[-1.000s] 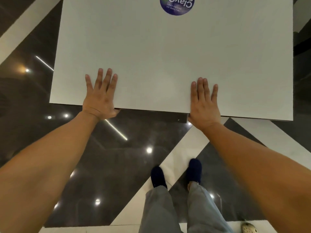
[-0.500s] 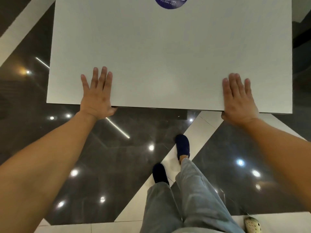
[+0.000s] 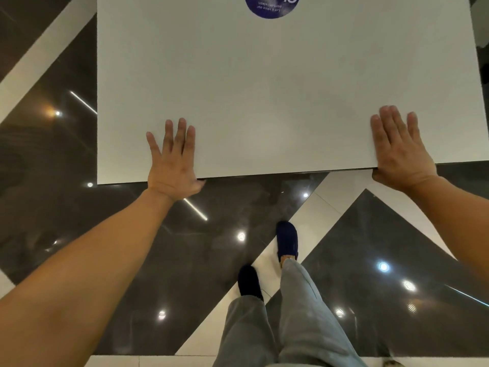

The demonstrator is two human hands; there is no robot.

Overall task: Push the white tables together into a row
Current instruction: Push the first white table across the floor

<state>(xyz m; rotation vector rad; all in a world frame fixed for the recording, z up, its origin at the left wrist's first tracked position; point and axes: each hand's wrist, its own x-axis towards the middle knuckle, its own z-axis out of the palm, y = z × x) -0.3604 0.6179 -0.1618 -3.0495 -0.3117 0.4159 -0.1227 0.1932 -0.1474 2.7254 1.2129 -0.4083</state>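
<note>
One white table [image 3: 264, 88] fills the upper part of the head view, its near edge running in front of me. My left hand [image 3: 173, 160] lies flat on that edge left of the middle, fingers on top and thumb tucked under the edge. My right hand [image 3: 399, 149] rests the same way at the near right corner, thumb below the edge. Both arms are stretched out. No other table is in view.
A round blue sticker [image 3: 272, 5] sits at the table's far middle. Below is a glossy dark floor [image 3: 79, 221] with white diagonal bands and light reflections. My legs in grey trousers and dark shoes [image 3: 287, 241] stand behind the table, right foot ahead.
My right hand slid from the middle of the near edge to the right corner. My right foot stepped forward. The table edge now slants slightly, right side farther from me.
</note>
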